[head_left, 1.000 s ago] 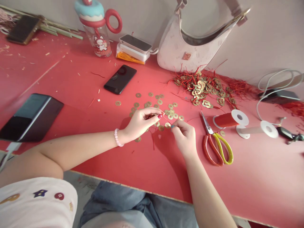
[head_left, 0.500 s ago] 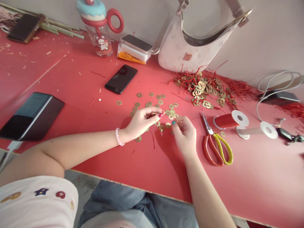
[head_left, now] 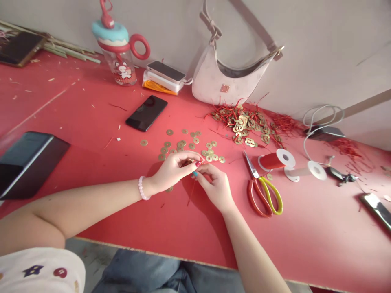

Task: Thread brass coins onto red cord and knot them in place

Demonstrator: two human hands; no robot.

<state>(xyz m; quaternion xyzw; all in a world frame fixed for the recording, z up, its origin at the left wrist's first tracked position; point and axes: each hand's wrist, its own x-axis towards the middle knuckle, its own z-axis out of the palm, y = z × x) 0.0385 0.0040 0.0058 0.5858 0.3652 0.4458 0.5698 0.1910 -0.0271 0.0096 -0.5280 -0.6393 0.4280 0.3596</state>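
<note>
My left hand (head_left: 172, 171), with a pink bead bracelet at its wrist, is closed in a pinch above the table. Between its fingers is a red cord (head_left: 191, 192), whose loose end hangs below, and a dark coin edge partly shows in the palm. My right hand (head_left: 215, 185) pinches close to the left fingertips, apparently on the same cord; its fingertips hide the detail. Around and behind both hands lie several loose brass coins with holes (head_left: 209, 152). To the right rest scissors (head_left: 264, 195) with one red and one yellow handle, blades pointing away.
A pile of coins tied with red cord (head_left: 244, 124) lies before a pale handbag (head_left: 235, 83). A red thread spool (head_left: 275, 160) and a pale spool (head_left: 305, 171) lie right. Phones (head_left: 147, 113), a tumbler (head_left: 124, 67) and a dark folded device (head_left: 30, 162) also occupy the table.
My right hand has moved left and come up against my left fingertips, closing the gap between them. My left hand keeps its pinch. The whole view has shifted slightly.
</note>
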